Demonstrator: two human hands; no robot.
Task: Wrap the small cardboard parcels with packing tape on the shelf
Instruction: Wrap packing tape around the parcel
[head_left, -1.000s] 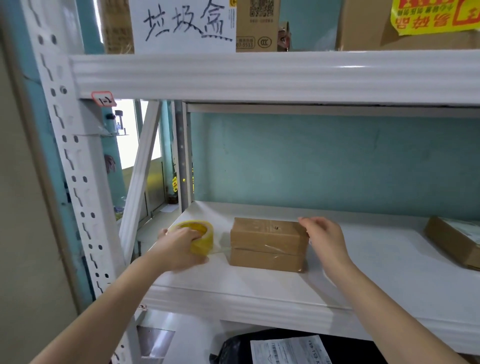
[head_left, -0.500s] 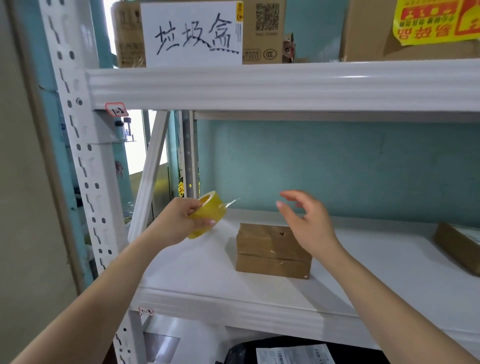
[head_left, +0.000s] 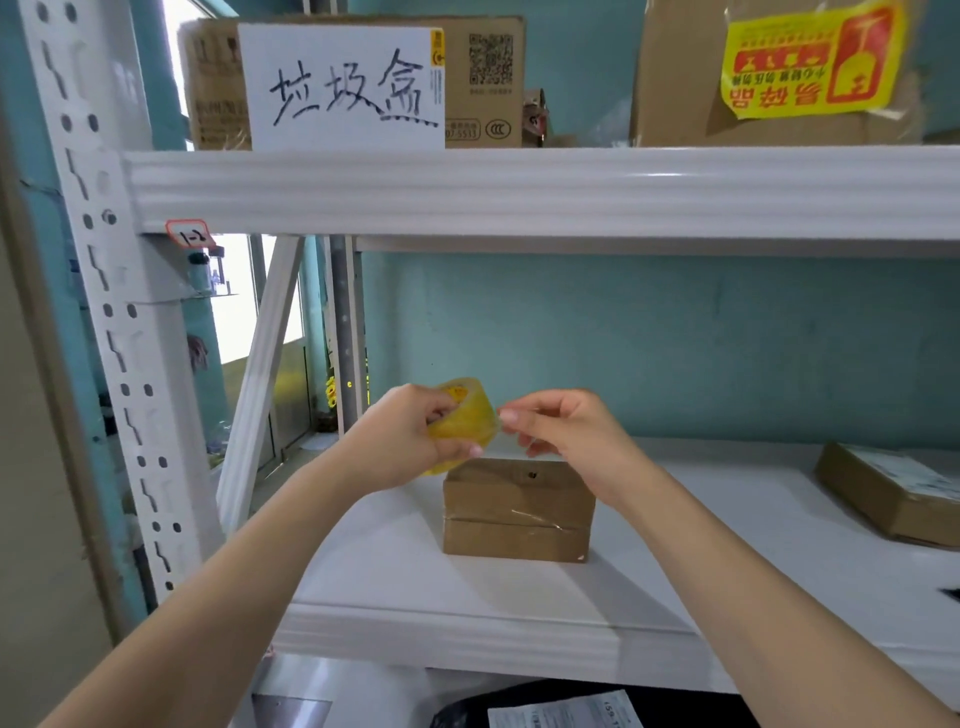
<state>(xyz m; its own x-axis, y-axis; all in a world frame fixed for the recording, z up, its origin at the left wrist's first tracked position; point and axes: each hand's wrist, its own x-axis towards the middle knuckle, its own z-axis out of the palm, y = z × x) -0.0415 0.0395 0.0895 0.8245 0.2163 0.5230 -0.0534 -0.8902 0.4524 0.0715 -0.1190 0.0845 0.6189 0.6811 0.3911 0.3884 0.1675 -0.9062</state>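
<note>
A small brown cardboard parcel (head_left: 517, 512) stands on the white shelf (head_left: 415, 582), with a clear band of tape around its middle. My left hand (head_left: 400, 441) grips a yellowish roll of packing tape (head_left: 465, 421) in the air just above the parcel's left end. My right hand (head_left: 566, 434) is at the roll's right side, with its fingertips pinching the tape's loose end. Neither hand touches the parcel.
A second flat cardboard parcel (head_left: 893, 491) lies at the shelf's right end. The upper shelf beam (head_left: 519, 189) carries large cartons and a white handwritten sign (head_left: 343, 88). A perforated white upright (head_left: 119, 312) stands at the left. A black bag with a label (head_left: 566, 712) lies below.
My left hand lifted the tape roll from the shelf beside the parcel into the air. My right hand left the parcel's top and came to the roll's loose end.
</note>
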